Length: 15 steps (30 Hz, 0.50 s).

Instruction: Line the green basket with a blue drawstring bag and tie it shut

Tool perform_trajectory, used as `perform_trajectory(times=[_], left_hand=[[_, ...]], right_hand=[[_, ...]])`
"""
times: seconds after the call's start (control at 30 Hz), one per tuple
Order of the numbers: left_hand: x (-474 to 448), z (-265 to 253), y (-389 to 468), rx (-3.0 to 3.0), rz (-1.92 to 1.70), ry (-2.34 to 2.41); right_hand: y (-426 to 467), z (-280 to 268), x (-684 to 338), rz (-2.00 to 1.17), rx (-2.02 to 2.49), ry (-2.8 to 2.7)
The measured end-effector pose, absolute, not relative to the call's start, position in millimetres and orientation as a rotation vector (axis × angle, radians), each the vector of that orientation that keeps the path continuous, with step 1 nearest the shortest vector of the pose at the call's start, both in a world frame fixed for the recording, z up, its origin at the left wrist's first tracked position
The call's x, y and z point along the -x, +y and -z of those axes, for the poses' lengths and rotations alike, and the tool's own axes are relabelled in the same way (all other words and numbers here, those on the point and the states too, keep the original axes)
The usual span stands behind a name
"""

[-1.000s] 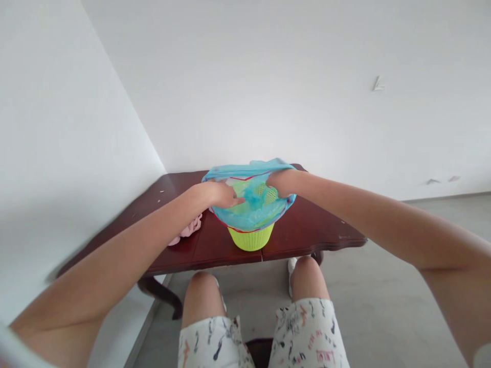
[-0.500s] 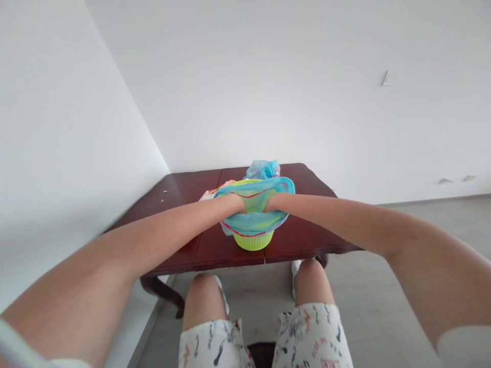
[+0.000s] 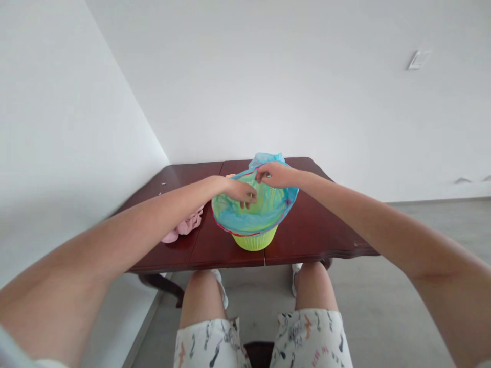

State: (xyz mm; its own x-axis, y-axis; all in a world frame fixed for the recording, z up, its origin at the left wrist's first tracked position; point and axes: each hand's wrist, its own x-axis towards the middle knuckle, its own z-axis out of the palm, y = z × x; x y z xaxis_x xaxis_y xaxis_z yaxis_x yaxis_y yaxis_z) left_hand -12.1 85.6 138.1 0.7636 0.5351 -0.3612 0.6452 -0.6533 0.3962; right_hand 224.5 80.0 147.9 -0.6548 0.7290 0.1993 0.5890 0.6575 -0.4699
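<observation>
A yellow-green plastic basket [image 3: 256, 242] stands on the table near its front edge. A translucent blue plastic bag [image 3: 245, 221] lines it, its red-edged mouth folded outward over the rim. Over the left part of the opening is my left hand [image 3: 241, 192], fingers loosely bent and apart, with nothing visible in them. My right hand [image 3: 274, 175] is at the far rim, its fingers curled in against the bag's edge. The hand itself partly hides that grip. Inside the lined basket I see no contents.
Behind the basket lies a crumpled blue plastic bag [image 3: 265, 159]. Some crumpled pink material [image 3: 188, 225] is on the left of the dark red wooden table [image 3: 307, 230], partly behind my left forearm. Small white bits [image 3: 163, 183] lie farther back. White walls border the table.
Both hands have risen out of the bag, the right one to the far rim. The bag's mouth is spread wider over the basket. The pink material has come into view.
</observation>
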Motion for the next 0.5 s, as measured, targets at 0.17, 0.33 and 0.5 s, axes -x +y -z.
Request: perform_trajectory(times=[0.17, 0.33, 0.5], left_hand=[[35.6, -157.7, 110.3, -2.722, -0.260, 0.848], [47.2, -136.9, 115.3, -2.826, -0.407, 0.869], [48.0, -123.7, 110.5, -2.833, -0.558, 0.972]], right_hand=[[95.2, -123.8, -235.5, -0.856, 1.045, -1.983], [104.4, -111.7, -230.0, -1.033, 1.264, -1.536], [93.9, -118.2, -231.5, -1.234, 1.350, -1.482]])
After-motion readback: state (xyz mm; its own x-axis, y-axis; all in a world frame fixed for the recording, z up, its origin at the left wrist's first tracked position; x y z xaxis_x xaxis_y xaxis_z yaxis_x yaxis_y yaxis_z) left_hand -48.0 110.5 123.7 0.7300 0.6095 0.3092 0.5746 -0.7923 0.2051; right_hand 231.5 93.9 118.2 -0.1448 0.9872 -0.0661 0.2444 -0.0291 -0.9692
